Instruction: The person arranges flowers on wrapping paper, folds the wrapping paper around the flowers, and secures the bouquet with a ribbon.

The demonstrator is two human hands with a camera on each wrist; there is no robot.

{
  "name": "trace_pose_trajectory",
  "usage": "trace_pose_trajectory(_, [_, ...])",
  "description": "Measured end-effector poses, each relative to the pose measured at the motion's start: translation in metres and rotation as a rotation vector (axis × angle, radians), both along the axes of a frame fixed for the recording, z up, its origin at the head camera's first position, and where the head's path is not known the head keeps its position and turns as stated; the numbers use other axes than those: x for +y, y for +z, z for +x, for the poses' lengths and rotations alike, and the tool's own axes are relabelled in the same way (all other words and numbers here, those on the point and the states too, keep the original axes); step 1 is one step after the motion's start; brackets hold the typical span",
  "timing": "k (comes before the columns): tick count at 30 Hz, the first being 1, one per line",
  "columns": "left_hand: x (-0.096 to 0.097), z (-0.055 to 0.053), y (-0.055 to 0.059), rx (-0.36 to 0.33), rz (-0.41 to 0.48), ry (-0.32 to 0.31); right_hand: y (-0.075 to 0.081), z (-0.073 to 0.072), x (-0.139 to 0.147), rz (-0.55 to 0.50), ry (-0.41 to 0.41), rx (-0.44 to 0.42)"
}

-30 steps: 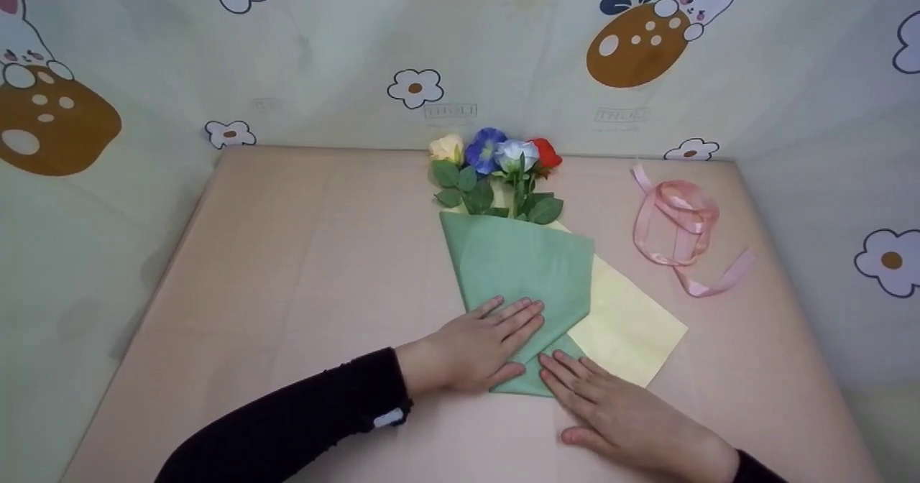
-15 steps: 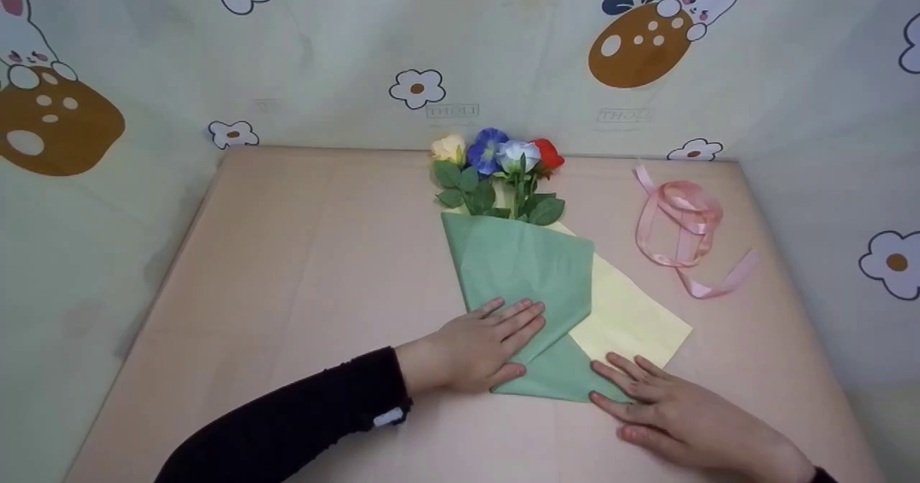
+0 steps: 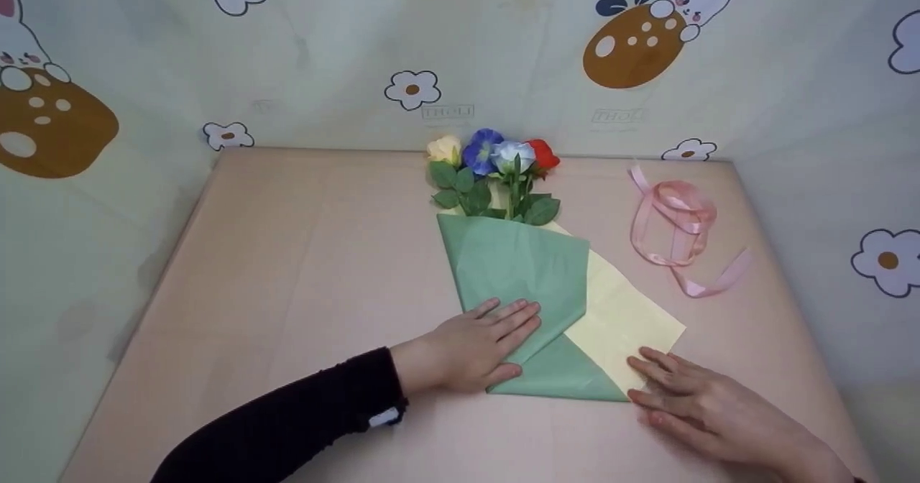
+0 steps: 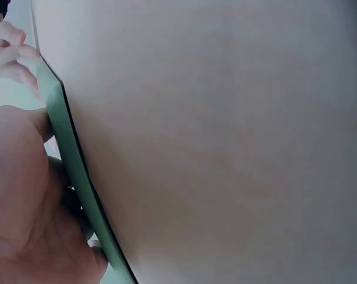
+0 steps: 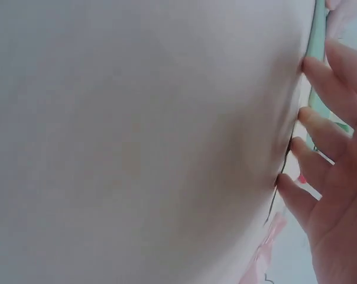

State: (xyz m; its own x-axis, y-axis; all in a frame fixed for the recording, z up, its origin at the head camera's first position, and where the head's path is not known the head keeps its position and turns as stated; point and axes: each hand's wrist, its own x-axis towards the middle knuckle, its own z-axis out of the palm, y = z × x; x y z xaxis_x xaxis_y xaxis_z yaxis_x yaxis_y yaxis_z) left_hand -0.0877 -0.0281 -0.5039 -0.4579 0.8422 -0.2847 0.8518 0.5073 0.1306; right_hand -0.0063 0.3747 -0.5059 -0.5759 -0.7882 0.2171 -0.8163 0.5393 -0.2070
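Note:
My left hand (image 3: 474,350) rests with straight fingers on the green wrapping paper (image 3: 517,267), which is folded over a bouquet. Out of its top stick artificial flowers: a cream rose (image 3: 444,150), a blue flower (image 3: 483,152), a pale blue rose (image 3: 513,157) and a red flower (image 3: 543,154). A flap of yellow paper (image 3: 618,310) spreads out at the right, under the folded green. My right hand (image 3: 708,407) is at that flap's lower right edge, its spread fingertips touching the paper's border. In the right wrist view its fingertips (image 5: 307,115) reach the edge; the thumb stands apart.
A loosely coiled pink ribbon (image 3: 675,224) lies on the right of the pinkish table (image 3: 287,267). Behind the table hangs a pale patterned sheet (image 3: 323,59) with flowers and rabbits, which also covers the sides.
My right hand has slid to the right, off the green lower part and along to the yellow flap's edge, uncovering the green corner. The left hand stays in place on the green paper.

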Motion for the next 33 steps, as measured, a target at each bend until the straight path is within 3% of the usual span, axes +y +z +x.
trace_pose_trajectory(3, [0.000, 0.000, -0.001, 0.007, -0.004, -0.001, 0.000, -0.012, -0.002, -0.106, -0.057, 0.075])
trace_pose_trajectory(7, [-0.001, 0.001, 0.000, 0.021, -0.008, -0.003, 0.005, -0.030, -0.009, -0.153, -0.283, 0.140])
trace_pose_trajectory(11, [-0.002, 0.000, 0.001, 0.017, 0.003, -0.004, 0.004, -0.045, -0.015, -0.127, -0.541, 0.080])
trace_pose_trajectory(15, [-0.002, -0.001, 0.003, 0.006, 0.033, -0.008, -0.002, -0.053, -0.020, -0.076, -0.711, -0.005])
trace_pose_trajectory(27, [-0.019, -0.004, 0.010, 0.037, 0.009, 0.066, 0.002, -0.056, -0.034, -0.070, -0.810, -0.110])
trace_pose_trajectory(30, [-0.020, -0.005, 0.008, 0.028, 0.001, 0.065, 0.006, -0.060, -0.033, -0.081, -0.837, -0.255])
trace_pose_trajectory(33, [-0.020, -0.006, 0.007, 0.019, 0.000, 0.066, 0.012, -0.066, -0.027, -0.095, -0.852, -0.490])
